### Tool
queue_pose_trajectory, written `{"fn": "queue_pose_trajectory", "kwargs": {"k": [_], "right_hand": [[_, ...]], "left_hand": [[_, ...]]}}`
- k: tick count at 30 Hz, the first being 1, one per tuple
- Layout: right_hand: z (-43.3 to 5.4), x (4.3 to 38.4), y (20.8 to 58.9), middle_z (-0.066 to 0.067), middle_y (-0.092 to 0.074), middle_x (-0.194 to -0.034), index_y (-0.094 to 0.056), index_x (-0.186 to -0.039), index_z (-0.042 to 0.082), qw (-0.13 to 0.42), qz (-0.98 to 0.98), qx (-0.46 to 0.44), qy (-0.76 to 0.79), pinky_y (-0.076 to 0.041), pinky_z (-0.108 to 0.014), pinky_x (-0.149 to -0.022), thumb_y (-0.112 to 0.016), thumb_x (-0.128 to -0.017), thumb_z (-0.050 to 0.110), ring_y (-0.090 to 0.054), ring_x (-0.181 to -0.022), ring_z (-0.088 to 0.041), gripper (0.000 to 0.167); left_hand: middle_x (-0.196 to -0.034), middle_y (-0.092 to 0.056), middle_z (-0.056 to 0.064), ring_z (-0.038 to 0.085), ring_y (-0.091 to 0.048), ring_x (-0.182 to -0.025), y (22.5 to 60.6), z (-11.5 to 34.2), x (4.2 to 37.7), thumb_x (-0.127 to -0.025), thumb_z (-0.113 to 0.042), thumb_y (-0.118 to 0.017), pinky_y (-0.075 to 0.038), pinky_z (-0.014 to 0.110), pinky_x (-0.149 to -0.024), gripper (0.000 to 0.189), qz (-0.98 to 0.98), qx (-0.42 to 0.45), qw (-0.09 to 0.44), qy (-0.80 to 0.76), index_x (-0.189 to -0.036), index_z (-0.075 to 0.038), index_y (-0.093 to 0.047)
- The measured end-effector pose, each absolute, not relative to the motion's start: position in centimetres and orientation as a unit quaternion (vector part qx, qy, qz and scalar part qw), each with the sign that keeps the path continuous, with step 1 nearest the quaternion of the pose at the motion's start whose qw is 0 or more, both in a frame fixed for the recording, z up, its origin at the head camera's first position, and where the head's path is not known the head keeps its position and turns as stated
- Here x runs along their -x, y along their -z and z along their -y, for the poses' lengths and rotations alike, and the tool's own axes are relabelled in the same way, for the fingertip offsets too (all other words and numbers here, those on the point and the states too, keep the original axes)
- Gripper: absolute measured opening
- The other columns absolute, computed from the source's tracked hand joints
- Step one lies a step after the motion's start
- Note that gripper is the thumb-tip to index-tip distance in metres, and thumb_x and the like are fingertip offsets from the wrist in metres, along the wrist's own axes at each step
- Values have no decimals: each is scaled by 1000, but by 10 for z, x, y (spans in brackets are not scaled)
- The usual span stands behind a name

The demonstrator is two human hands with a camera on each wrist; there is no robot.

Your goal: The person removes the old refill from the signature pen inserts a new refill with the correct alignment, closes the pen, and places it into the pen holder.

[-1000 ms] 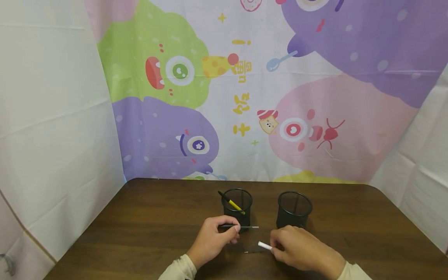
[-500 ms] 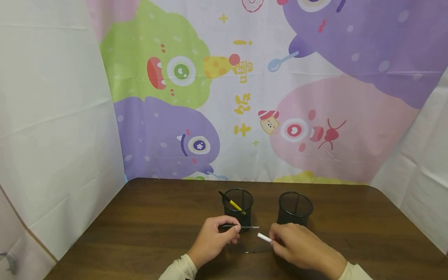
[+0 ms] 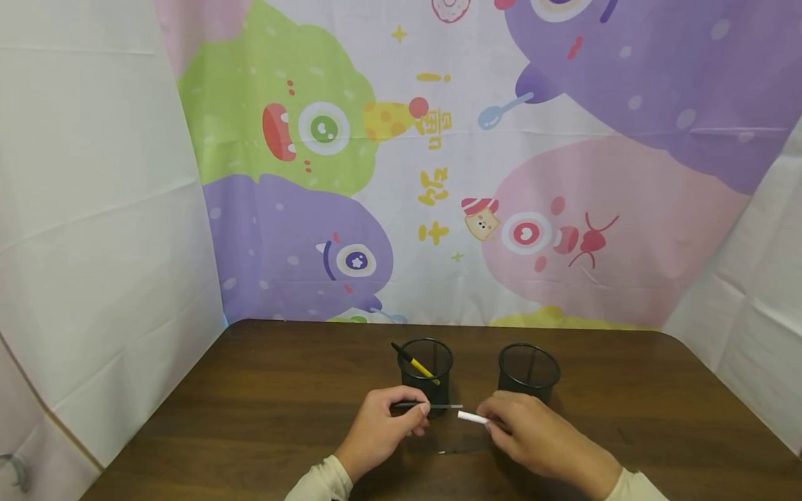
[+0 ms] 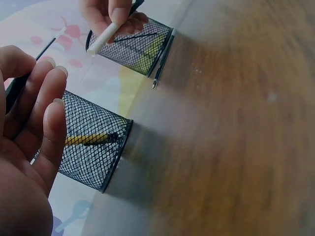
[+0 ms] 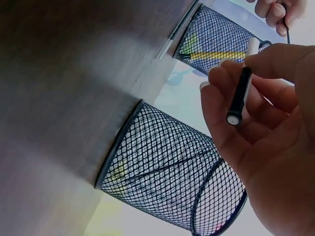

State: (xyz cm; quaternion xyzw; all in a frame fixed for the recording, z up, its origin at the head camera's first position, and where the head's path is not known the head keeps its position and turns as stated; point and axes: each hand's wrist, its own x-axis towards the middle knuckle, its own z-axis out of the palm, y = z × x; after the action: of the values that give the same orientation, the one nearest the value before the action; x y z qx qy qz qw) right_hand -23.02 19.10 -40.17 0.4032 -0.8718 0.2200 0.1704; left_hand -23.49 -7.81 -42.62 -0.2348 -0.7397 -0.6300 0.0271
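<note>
My left hand (image 3: 383, 430) pinches a black pen section (image 4: 15, 91) between thumb and fingers, and a thin refill (image 3: 447, 406) sticks out of it to the right. In my right hand (image 3: 535, 433) is a pen barrel (image 5: 240, 96), white at one end and black at the other, gripped by thumb and fingertips. Its white end (image 3: 471, 417) points left, close to the free end of the refill and slightly below it in the head view. A loose refill (image 4: 163, 61) with a metal tip lies on the table, partly hidden by my right hand in the head view.
Behind my left hand stands a black mesh pen cup (image 3: 426, 379) holding a yellow and black pen (image 3: 416, 363). A second mesh cup (image 3: 529, 369) stands behind my right hand. The brown table (image 3: 282, 376) ends at a printed cloth (image 3: 432, 278).
My right hand has risen a little and brought the pen barrel up and left, now more level and nearer the refill end. My left hand has stayed in place.
</note>
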Motion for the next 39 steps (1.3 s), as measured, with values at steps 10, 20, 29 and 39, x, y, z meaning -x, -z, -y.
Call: {"fn": "queue_pose_trajectory", "kwargs": {"k": [10, 20, 29, 39], "right_hand": [[-190, 227, 398, 18, -56, -89, -68, -98, 18, 198, 875, -383, -219, -49, -22, -63, -73, -89, 3, -49, -74, 3, 18], [-188, 228, 396, 20, -55, -88, -66, -98, 22, 248, 871, -373, -202, -48, -24, -62, -73, -89, 5, -48, -73, 3, 21], [-188, 227, 395, 20, -56, -88, -66, -97, 23, 259, 869, -371, -201, -47, -23, -62, -74, -88, 5, -48, -73, 3, 22], [-185, 225, 393, 21, -55, -87, -67, -98, 22, 240, 871, -371, -217, -46, -21, -59, -74, -88, 4, -47, -69, 4, 21]], "left_hand": [[-77, -71, 5, 16, -69, -67, 426, 79, 235, -93, -13, -71, -60, 35, -65, 19, 742, 236, 29, 627, -98, 6, -70], [-78, -71, 5, 17, -69, -67, 427, 80, 236, -93, -12, -71, -60, 34, -65, 18, 742, 233, 30, 628, -99, 6, -70], [-77, -70, 5, 17, -69, -67, 428, 81, 237, -93, -11, -72, -60, 34, -66, 18, 738, 227, 41, 634, -98, 6, -70], [-80, -71, 12, 17, -69, -67, 428, 81, 237, -93, -11, -71, -60, 33, -66, 17, 743, 229, 41, 628, -99, 6, -71]]}}
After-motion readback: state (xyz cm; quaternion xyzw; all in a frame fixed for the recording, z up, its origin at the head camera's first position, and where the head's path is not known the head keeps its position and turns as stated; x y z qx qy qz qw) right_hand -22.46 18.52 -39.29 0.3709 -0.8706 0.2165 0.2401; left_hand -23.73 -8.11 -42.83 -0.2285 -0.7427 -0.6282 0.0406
